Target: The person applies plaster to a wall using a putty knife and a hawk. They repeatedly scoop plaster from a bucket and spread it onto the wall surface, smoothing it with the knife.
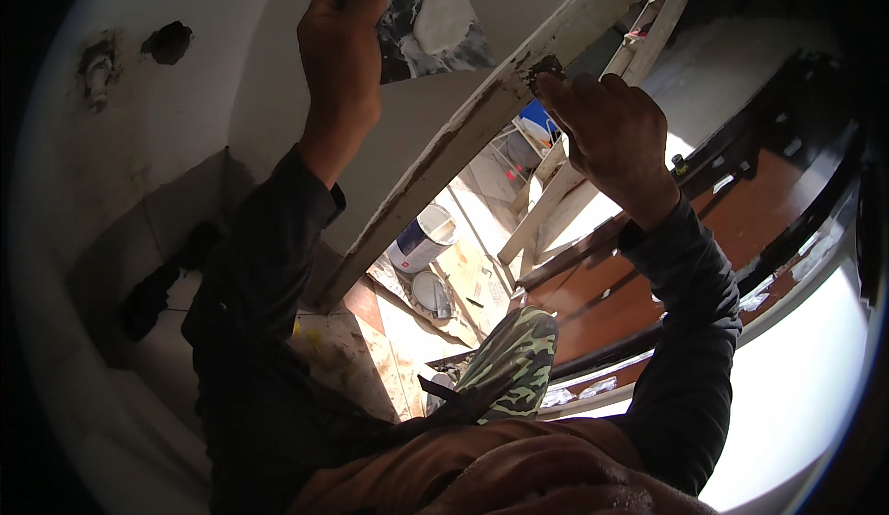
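My left hand (340, 80) grips a dark flat board (407, 52) smeared with white paste, a thick white lump (444, 17) lying on it. My right hand (611, 140) has its fingers curled against a dark chipped patch on a pale diagonal beam (449, 154); whatever they hold, if anything, is hidden. The beam runs from upper right down past the board toward the lower middle, its paint worn along one edge.
Below are a white and blue bucket (417, 246) and a round lid (431, 293) on the tiled floor (366, 357). A wooden ladder (551, 200) leans behind my right hand. A brown panel door (759, 209) is at right; a wall with a hole (167, 43) at left.
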### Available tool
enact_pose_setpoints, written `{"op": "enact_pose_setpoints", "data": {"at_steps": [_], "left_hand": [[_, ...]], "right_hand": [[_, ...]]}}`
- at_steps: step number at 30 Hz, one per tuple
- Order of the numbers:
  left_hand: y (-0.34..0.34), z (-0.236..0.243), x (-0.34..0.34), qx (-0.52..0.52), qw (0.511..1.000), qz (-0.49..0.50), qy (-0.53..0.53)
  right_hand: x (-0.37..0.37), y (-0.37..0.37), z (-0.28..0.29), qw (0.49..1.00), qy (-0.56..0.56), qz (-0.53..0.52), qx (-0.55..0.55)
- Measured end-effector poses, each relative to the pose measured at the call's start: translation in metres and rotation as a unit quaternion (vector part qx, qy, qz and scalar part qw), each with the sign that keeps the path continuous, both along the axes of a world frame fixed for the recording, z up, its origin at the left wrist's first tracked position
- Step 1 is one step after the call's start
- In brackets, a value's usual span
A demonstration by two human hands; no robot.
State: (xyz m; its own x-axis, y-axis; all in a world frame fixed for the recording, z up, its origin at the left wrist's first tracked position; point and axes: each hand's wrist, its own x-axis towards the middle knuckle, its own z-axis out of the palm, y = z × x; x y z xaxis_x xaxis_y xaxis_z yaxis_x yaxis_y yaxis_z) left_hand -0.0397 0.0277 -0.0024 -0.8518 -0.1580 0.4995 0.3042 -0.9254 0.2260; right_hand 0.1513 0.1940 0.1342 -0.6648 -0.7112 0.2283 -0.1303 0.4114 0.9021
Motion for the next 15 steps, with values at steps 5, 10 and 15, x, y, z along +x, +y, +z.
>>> {"op": "enact_pose_setpoints", "data": {"at_steps": [5,10,15], "left_hand": [[0.009,0.006,0.010,-0.060,0.996,0.001,0.064],[0.029,0.004,0.032,-0.056,0.991,-0.027,0.115],[0.026,0.007,0.033,-0.035,0.994,-0.018,0.098]], "right_hand": [[0.001,0.008,0.035,0.983,-0.061,0.151,-0.089],[0.003,0.005,0.023,0.959,-0.150,0.181,-0.157],[0.007,0.007,0.026,0.980,-0.148,0.083,-0.105]]}}
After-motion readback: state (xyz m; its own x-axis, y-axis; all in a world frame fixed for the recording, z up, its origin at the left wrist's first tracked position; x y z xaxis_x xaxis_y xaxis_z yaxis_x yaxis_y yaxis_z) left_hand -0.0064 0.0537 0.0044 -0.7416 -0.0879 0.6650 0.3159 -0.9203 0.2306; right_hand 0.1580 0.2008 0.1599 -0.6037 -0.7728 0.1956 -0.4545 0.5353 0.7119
